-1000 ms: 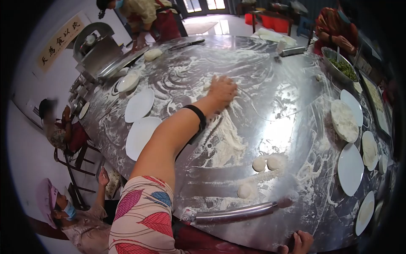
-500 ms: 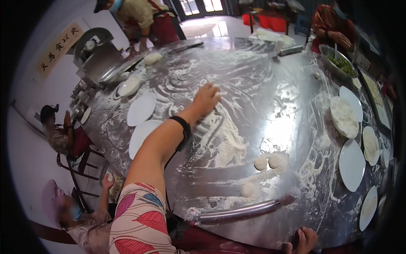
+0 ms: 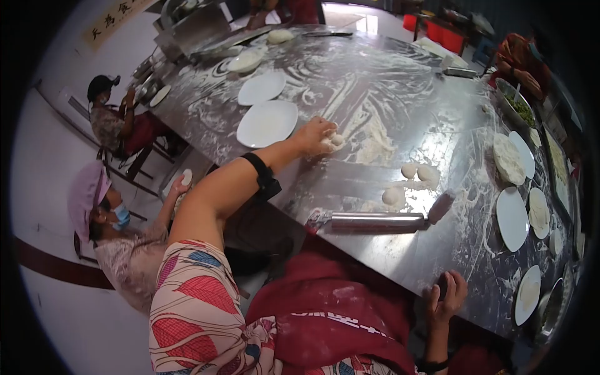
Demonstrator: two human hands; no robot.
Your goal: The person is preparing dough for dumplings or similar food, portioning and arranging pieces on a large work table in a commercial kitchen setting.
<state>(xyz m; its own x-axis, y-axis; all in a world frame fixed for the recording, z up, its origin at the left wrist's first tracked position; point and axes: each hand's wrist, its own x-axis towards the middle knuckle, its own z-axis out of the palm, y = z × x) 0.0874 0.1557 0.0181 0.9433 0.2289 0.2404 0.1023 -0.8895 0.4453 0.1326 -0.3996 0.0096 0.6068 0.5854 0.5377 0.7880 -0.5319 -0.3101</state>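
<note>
My left hand [image 3: 316, 135] reaches out over the floured steel table, its fingers curled round small dough balls [image 3: 335, 140] low at the tabletop. How many lie under the fingers is hidden. At the table's near edge rests my right hand [image 3: 449, 291], fingers apart and nothing in it. Between the two hands lies a metal rolling pin [image 3: 378, 221], its handles dusted with flour. Just beyond the pin, several flour-coated dough balls sit in a loose group, one dough ball [image 3: 393, 197] nearest it. Loose flour [image 3: 375, 147] is spread beside my left hand.
Two white plates [image 3: 267, 124] stand beyond my left forearm. More plates [image 3: 512, 220], a heap of flour [image 3: 509, 159] and a bowl of chopped greens [image 3: 516, 106] line the right side. A masked person [image 3: 125, 240] sits close on my left; others are around the table.
My left hand has come back from the table's middle toward me, and dough balls now show at its fingers. My view has shifted, bringing my apron into sight. My right hand stays at the edge.
</note>
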